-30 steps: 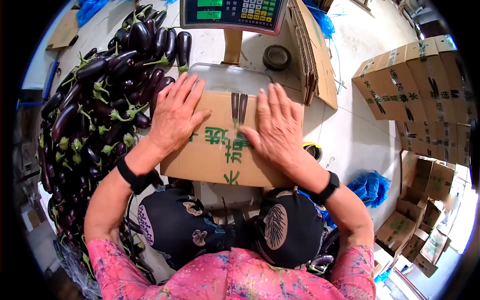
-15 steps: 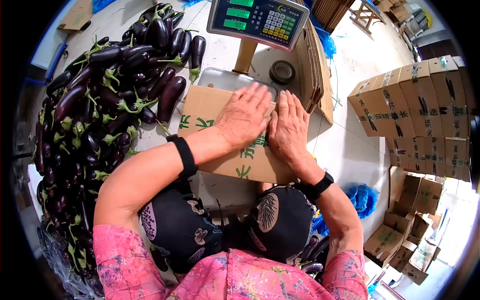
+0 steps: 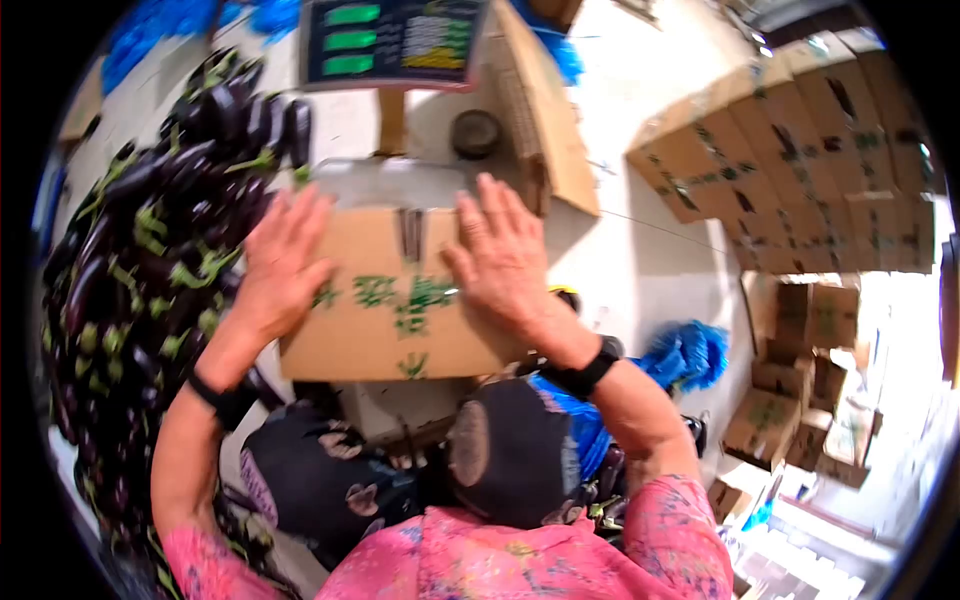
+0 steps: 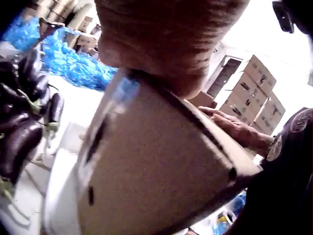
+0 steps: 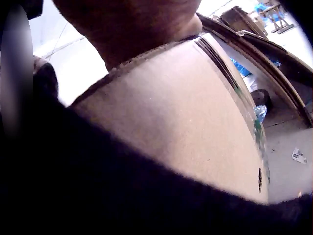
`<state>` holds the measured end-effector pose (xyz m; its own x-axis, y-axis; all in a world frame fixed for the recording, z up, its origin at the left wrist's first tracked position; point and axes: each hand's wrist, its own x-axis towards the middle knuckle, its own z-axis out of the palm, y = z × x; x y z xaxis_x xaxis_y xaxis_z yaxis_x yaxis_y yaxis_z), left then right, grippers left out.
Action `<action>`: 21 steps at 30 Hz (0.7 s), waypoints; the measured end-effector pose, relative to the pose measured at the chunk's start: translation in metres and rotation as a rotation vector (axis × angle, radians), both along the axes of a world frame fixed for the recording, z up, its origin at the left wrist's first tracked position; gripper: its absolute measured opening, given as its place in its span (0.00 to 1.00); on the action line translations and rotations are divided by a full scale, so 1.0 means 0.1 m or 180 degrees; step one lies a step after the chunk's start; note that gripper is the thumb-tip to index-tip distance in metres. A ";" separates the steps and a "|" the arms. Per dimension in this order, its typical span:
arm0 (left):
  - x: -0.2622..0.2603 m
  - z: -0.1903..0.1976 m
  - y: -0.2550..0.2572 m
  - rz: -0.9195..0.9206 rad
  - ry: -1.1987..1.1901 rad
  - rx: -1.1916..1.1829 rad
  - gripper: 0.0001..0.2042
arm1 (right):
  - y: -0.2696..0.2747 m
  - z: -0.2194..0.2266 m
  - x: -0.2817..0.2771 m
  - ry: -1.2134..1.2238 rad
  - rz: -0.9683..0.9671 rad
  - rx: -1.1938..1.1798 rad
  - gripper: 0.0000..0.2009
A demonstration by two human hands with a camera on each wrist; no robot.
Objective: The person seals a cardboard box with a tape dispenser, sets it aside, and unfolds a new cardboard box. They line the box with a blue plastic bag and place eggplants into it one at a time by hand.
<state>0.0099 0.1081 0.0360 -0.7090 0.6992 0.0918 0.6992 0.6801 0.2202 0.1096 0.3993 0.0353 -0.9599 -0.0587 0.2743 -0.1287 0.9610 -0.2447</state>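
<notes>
A closed cardboard box (image 3: 400,340) with green lettering and a printed eggplant pair sits on the scale's metal platform (image 3: 390,180). My left hand (image 3: 283,262) lies with straight, spread fingers along the box's left top edge. On the right part of the top, my right hand (image 3: 500,258) rests flat, fingers pointing away from me. In the left wrist view, the palm's heel presses over the edge above the box's side (image 4: 156,161). The right wrist view has the other side of the box (image 5: 171,112) under that hand, partly hidden by a dark sleeve or strap.
A large heap of eggplants (image 3: 150,260) lies at the left. The scale's display (image 3: 390,42) stands beyond the box, with a tape roll (image 3: 475,134) and flattened cardboard (image 3: 550,120) beside it. Stacked boxes (image 3: 800,150) and blue plastic (image 3: 685,355) are at the right.
My left hand has moved from the box's left edge to its middle beside my right hand, then back to the left edge. The head view has shifted too.
</notes>
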 end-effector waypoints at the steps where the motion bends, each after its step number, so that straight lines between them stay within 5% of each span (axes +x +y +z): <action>1: -0.02 -0.03 -0.07 0.0188 -0.0280 0.0117 0.34 | 0.03 0.04 0.02 0.0013 -0.0050 -0.0022 0.27; 3: -0.04 -0.21 -0.14 0.0160 -0.0632 0.1043 0.34 | 0.18 -0.09 0.07 -0.0008 -0.0533 -0.0577 0.30; 7: 0.03 -0.63 -0.19 0.0977 -0.2819 0.3793 0.32 | 0.61 -0.71 0.56 -0.0661 -0.1517 -0.2968 0.31; 9: 0.07 -0.54 -0.18 0.1200 -0.3212 0.3791 0.29 | 0.61 -1.07 0.92 -0.1773 -0.1696 -0.3918 0.31; 12: 0.10 -0.64 -0.41 0.1285 -0.5121 0.4073 0.30 | 0.40 -1.10 0.91 -0.2675 -0.1689 -0.4993 0.33; 13: 0.15 -0.83 -0.56 0.1756 -0.5033 0.4065 0.29 | 0.36 -1.34 0.90 -0.2681 -0.1570 -0.5466 0.34; 16: 0.28 -1.68 -1.15 0.1864 -0.4478 0.3293 0.30 | 0.33 -1.45 0.83 -0.2800 -0.1827 -0.6050 0.35; 21: 0.26 -1.00 -0.62 0.2204 -0.5193 0.3524 0.31 | 0.32 -1.31 0.90 -0.2368 -0.1993 -0.6191 0.34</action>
<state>0.0361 0.0457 -0.0644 -0.6181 0.4477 -0.6461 -0.7610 -0.1350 0.6345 0.1995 0.4311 -0.0958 -0.6676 0.0341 -0.7438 0.5705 -0.6184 -0.5405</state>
